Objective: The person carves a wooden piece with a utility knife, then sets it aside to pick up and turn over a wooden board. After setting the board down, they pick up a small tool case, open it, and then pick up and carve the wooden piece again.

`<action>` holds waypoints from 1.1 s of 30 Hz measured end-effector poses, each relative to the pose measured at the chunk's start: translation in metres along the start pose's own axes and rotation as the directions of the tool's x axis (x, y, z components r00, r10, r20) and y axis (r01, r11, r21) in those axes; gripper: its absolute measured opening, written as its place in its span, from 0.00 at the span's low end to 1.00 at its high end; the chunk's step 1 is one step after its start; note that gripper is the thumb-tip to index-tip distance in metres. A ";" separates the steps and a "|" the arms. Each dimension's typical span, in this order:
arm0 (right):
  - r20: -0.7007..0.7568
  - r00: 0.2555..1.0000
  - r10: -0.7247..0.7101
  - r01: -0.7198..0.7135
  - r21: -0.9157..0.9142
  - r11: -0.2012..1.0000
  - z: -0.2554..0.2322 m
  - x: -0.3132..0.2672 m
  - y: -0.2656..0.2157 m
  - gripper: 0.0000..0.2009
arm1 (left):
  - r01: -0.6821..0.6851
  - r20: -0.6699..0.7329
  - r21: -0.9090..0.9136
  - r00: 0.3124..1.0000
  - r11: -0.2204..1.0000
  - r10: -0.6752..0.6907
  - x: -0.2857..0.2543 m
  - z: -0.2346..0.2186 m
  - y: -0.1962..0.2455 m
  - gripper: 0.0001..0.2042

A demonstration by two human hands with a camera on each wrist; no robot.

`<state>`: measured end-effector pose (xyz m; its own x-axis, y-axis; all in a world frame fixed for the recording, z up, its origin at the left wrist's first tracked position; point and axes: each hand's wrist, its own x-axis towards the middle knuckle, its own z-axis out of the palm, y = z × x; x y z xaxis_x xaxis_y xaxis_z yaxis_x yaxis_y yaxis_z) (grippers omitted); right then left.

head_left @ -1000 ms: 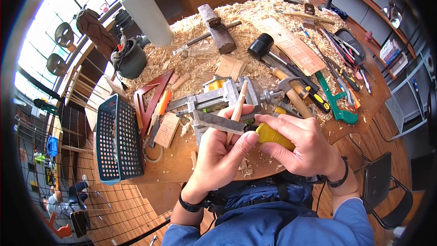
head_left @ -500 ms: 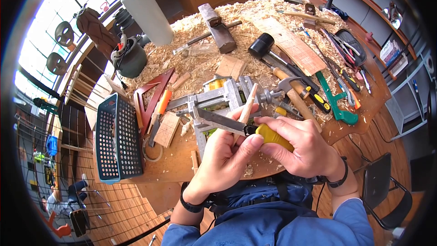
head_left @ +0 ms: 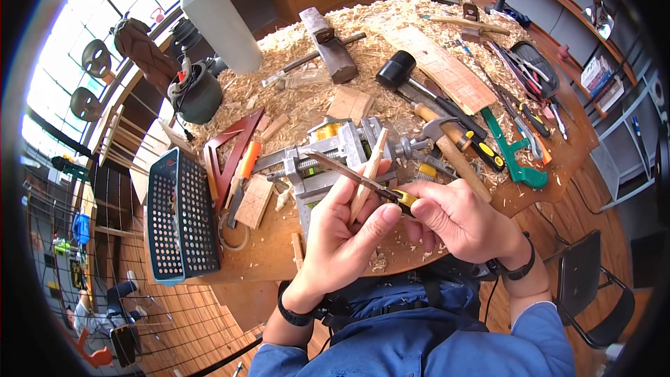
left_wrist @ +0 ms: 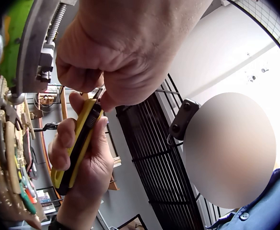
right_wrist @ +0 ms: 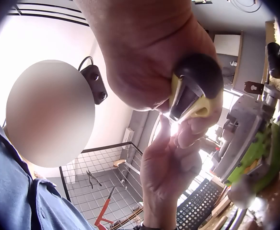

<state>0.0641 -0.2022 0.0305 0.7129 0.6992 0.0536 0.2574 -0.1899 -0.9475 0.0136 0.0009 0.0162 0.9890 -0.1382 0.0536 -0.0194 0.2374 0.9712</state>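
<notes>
Near middle of the head frame, yellow-and-black cutter knife [head_left: 405,199], gripped in right hand [head_left: 472,223], with blade [head_left: 341,169] crossing pointed wooden stick [head_left: 374,163], held in left hand [head_left: 347,239]. Just beyond, metal vise [head_left: 354,145]; toward right of frame, claw hammer [head_left: 460,164]; at left of frame, perforated basket [head_left: 181,216].

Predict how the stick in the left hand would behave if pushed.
The stick is probably light, being slim, bare wood. It looks stiff, sticking out straight from the left hand. Its narrowed tip might snap if pushed sideways.
</notes>
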 end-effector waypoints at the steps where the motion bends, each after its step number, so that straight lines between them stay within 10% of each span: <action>1: 0.016 1.000 0.005 -0.005 0.025 1.000 -0.001 0.001 0.001 0.18 | 0.000 0.000 0.001 1.000 1.000 0.000 0.000 -0.002 -0.002 0.28; 11: 0.020 0.993 0.115 -0.117 0.139 0.983 -0.019 -0.004 -0.003 0.17 | -0.006 -0.071 -0.086 0.997 0.996 0.000 0.003 -0.013 0.001 0.29; 14: -0.231 0.953 -0.195 0.145 -0.215 0.966 -0.013 -0.001 -0.001 0.17 | 0.008 -0.048 -0.104 0.999 0.995 -0.013 0.002 -0.012 0.003 0.30; 18: -0.189 0.889 -0.417 0.283 -0.489 0.825 -0.005 0.005 0.003 0.22 | 0.024 -0.003 -0.098 1.000 0.995 -0.024 -0.001 -0.014 0.003 0.32; 33: -0.168 0.910 -0.378 0.258 -0.484 0.836 -0.001 0.004 0.004 0.25 | -0.064 -0.030 0.229 0.997 0.971 0.072 -0.003 -0.015 -0.011 0.25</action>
<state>0.0689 -0.2013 0.0269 0.6610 0.5928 0.4600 0.7150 -0.3115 -0.6259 0.0131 0.0127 0.0015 0.9889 -0.0920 0.1168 -0.1155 0.0197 0.9931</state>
